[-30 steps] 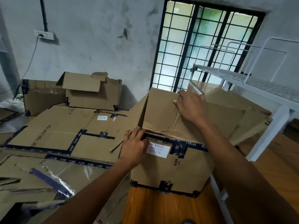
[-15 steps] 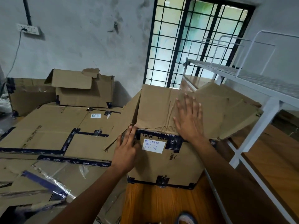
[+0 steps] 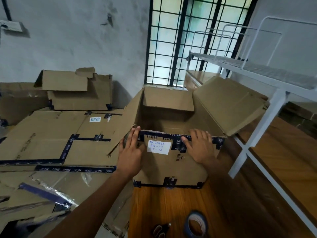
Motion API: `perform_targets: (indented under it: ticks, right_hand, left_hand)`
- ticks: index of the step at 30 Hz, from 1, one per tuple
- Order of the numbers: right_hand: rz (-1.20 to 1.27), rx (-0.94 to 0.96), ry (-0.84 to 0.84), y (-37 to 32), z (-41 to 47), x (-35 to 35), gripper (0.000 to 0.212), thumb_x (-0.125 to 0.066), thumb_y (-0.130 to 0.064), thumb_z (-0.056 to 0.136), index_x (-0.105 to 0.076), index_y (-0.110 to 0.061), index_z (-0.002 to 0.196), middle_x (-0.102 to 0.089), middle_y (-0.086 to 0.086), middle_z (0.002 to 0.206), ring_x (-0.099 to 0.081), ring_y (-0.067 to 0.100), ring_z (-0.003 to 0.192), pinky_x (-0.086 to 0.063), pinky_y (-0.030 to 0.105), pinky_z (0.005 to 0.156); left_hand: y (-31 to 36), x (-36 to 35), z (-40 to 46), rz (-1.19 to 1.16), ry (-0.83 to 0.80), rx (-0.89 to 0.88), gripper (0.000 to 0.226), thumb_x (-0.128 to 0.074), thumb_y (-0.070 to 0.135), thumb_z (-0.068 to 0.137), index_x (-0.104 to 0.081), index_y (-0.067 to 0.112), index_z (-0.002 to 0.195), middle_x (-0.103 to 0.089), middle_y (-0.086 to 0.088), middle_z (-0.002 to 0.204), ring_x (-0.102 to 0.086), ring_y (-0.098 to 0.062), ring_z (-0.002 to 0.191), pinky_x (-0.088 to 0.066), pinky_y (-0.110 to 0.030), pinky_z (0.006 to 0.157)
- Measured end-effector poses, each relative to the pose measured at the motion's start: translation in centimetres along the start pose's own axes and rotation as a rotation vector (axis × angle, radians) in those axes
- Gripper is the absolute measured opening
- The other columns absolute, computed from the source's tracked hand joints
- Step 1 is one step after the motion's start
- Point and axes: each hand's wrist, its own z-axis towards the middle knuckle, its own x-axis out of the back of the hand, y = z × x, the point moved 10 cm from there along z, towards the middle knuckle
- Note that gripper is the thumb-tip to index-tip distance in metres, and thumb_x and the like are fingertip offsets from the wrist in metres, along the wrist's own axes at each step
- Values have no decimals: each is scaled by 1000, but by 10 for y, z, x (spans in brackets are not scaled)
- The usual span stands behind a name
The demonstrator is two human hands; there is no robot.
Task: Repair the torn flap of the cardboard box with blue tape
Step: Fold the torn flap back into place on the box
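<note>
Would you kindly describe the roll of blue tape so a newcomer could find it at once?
Start at the open cardboard box on the wooden tabletop. Nearer the viewer lies the roll of blue tape, flat beside the dark scissors. It is the only blue ring there.

Bare storeroom or packing room. Stained grey plaster wall (image 3: 72, 48), barred window (image 3: 193, 40), white metal rack (image 3: 257, 69) at right. Flattened cardboard sheets (image 3: 51, 140) w/ dark printed tape piled on left, taped-up boxes (image 3: 77, 93) stacked against wall. Open box w/ handwritten label (image 3: 158, 147) sits on wooden table (image 3: 171, 212).
</note>
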Motion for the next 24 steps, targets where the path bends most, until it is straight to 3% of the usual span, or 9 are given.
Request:
perform_targets:
  ticks: [4, 8, 10, 14, 18, 21, 24]
  right_hand:
    - [-31, 20, 8, -10, 8, 3, 62, -23, -65, 108, -52, -21, 138, -60, 8, 139, -52, 29, 135, -22, 53, 126]
    - [-33, 5, 17, -8, 4, 0, 65, -20, -66, 107, -48, -19, 143, -53, 11, 149, -45, 31, 144, -14, 54, 129]
    - [-60, 1, -4, -8, -1, -4, 69, -23, -66, 107, -38, -19, 155, -38, 15, 164, -30, 35, 156, -8, 55, 130]
    - [-3, -21, 38, -12, -29, -9, 82, -46, -57, 105, -8, -22, 169, -7, 11, 177, -3, 35, 164, -9, 57, 131]
    - [89, -17, 6, -12, -75, -39, 75, -50, -48, 103, -19, -22, 166, 9, 8, 178, -2, 33, 164, -15, 53, 128]
    - [191, -42, -218, -4, -133, -98, 54, -49, -41, 106, -43, -19, 154, -14, 8, 175, -21, 29, 159, -21, 51, 130]
    - [235, -152, -281, 20, -201, -137, 39, -50, -36, 106, -60, -19, 139, -46, 3, 156, -45, 26, 142, -39, 45, 118]
  left_hand:
    - [-5, 21, 8, -62, 75, 39, 42, -78, 40, 88, -68, 24, 126, -25, -16, 174, -22, -38, 162, -27, -66, 124]
    - [-12, 52, 30, -189, 160, 114, 39, -54, 44, 101, -56, 20, 132, -58, -9, 140, -51, -31, 132, -42, -55, 112]
    - [-10, 55, 32, -205, 152, 109, 38, -57, 40, 101, -55, 20, 134, -60, -9, 137, -52, -31, 130, -41, -54, 110]
    - [-3, 37, 10, -175, 111, 69, 65, -72, 33, 94, -45, 16, 151, -40, -16, 163, -38, -38, 149, -36, -61, 119]
    - [7, -19, -33, -163, -7, 53, 83, -78, 30, 89, -38, 5, 158, -28, -23, 169, -32, -44, 152, -36, -65, 120]
    - [23, -73, -77, -216, -157, 8, 76, -73, 32, 93, -40, 10, 157, -29, -19, 168, -36, -43, 148, -44, -64, 114]
    - [33, -129, -119, -314, -330, 44, 75, -68, 38, 96, -32, 21, 160, -30, -11, 165, -38, -37, 148, -46, -60, 115]
